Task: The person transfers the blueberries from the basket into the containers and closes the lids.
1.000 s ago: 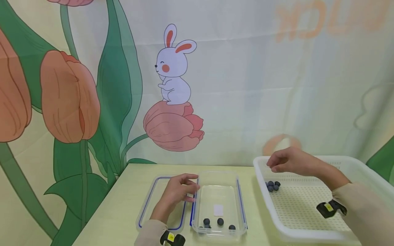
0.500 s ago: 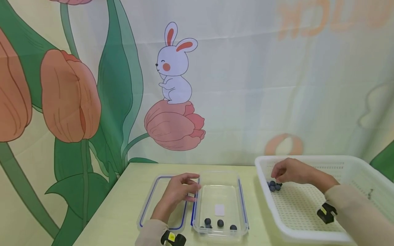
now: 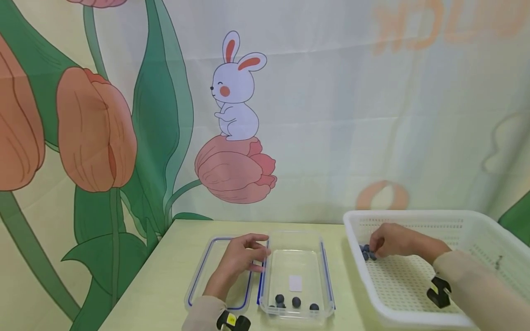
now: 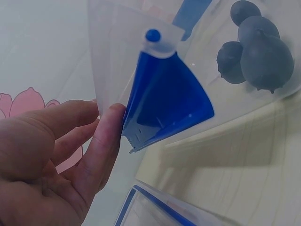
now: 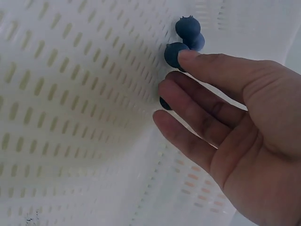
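Observation:
My left hand (image 3: pixel 240 255) rests against the left side of a clear plastic food container (image 3: pixel 294 262). In the left wrist view, a fingertip touches the container's blue latch (image 4: pixel 169 101); the fingers are relaxed. Several blueberries (image 3: pixel 296 302) lie inside the container at its near end. Over at the right, my right hand (image 3: pixel 395 241) reaches down into a white perforated basket (image 3: pixel 414 280). Its thumb touches a blueberry (image 5: pixel 175 52) in the right wrist view, with the fingers spread loosely below. Another blueberry (image 5: pixel 164 102) is partly hidden behind the fingertips.
The container's clear lid (image 3: pixel 196 276), with a blue seal, lies on the table left of the container, partly under the left forearm. A pale square (image 3: pixel 295 283) shows at the container's bottom. A curtain (image 3: pixel 310 115) printed with tulips and a rabbit hangs behind the table.
My right hand has lowered from above the basket's left part down to the blueberries, and its fingers now reach them. The left hand has stayed at the container's side.

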A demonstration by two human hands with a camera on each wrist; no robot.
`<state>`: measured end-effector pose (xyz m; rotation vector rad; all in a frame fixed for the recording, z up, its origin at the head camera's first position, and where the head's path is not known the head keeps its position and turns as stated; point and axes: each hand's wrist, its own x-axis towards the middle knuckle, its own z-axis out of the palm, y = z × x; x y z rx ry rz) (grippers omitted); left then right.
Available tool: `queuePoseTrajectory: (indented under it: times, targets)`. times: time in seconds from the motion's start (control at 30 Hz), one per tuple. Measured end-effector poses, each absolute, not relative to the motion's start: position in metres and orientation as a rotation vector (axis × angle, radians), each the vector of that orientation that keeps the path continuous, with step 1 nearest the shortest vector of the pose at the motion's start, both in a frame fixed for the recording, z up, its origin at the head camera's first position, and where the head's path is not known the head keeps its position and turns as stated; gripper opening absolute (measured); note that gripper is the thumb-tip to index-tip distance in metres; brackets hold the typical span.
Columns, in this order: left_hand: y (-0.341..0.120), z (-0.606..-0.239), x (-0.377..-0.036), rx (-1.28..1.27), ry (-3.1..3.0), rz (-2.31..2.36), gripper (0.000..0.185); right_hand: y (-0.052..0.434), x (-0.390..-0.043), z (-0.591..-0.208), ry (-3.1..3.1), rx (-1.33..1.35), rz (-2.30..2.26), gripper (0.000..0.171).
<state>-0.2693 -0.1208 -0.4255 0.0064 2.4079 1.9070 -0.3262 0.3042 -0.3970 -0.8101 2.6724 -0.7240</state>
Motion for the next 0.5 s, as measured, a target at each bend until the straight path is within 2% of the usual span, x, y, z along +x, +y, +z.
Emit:
queuePoseTrajectory:
  times: [0.5]
  targets:
    - [-0.1210,-0.4255,-0.2704,0.006,2.399,1.916,0.041,0.3015,-0.3220,-0.3949,2.639,-0.851,-0.724,0.010]
